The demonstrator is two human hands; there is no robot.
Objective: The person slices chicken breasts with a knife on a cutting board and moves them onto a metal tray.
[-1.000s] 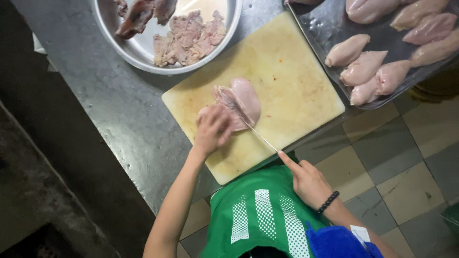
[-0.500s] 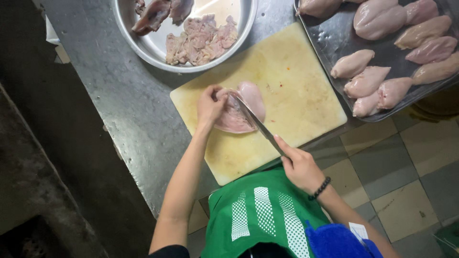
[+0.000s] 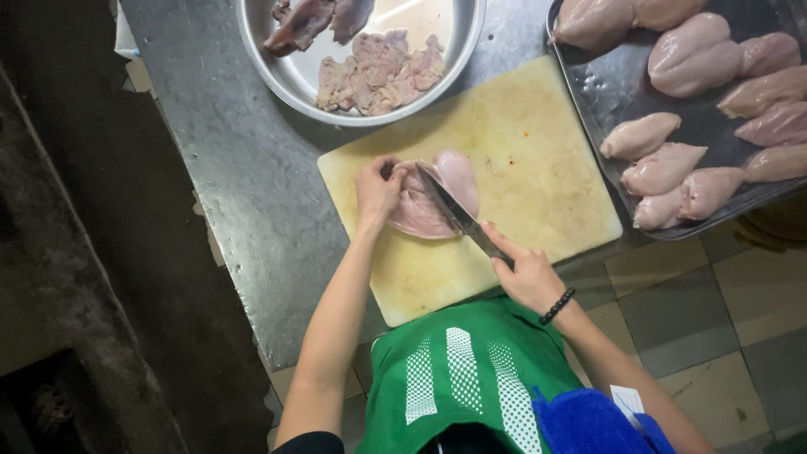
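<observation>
At the far left, a dark, worn wall surface is seen beside a grey metal counter. On the counter, towards the top, a round steel bowl is set, in which trimmed pieces of raw meat are piled, with darker pieces at its upper rim. Just below the bowl, a pale yellow cutting board is laid, stained in places. Near the board's left part, a raw chicken breast is pressed down by the left hand, whose fingers are curled and pinched on the meat's left edge. A knife is laid with its blade across the breast; its handle is enclosed by the right hand, closed around it at the board's lower edge, and a dark bead bracelet is worn on that wrist. A green apron is seen below. To the right, a dark metal tray holds many whole raw chicken breasts, overhanging a tiled floor.
</observation>
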